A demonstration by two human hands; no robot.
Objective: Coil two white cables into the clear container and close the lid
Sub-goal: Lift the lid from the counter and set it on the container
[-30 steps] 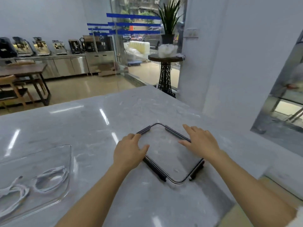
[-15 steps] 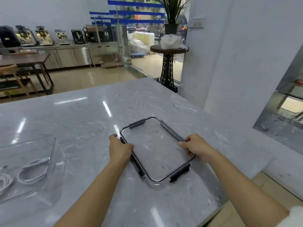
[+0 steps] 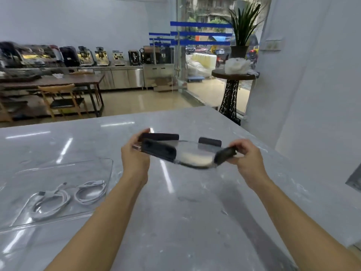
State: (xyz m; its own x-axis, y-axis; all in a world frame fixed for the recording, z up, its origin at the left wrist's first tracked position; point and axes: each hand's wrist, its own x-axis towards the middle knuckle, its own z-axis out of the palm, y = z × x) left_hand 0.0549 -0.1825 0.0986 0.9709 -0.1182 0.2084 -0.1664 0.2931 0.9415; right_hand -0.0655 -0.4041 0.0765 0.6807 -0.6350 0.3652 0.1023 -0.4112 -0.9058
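Holding the lid (image 3: 192, 156) level above the marble counter (image 3: 195, 212), you should carry it leftward and line its corners up with the clear container (image 3: 105, 169) before lowering, keeping the dark latches (image 3: 158, 150) flared outward so none gets trapped under the rim. Both coiled white cables (image 3: 68, 196) already lie inside that container, well left of the lid. Your left hand (image 3: 134, 159) pinches the lid's left edge, your right hand (image 3: 247, 158) grips a right-side latch, forearms reaching forward.
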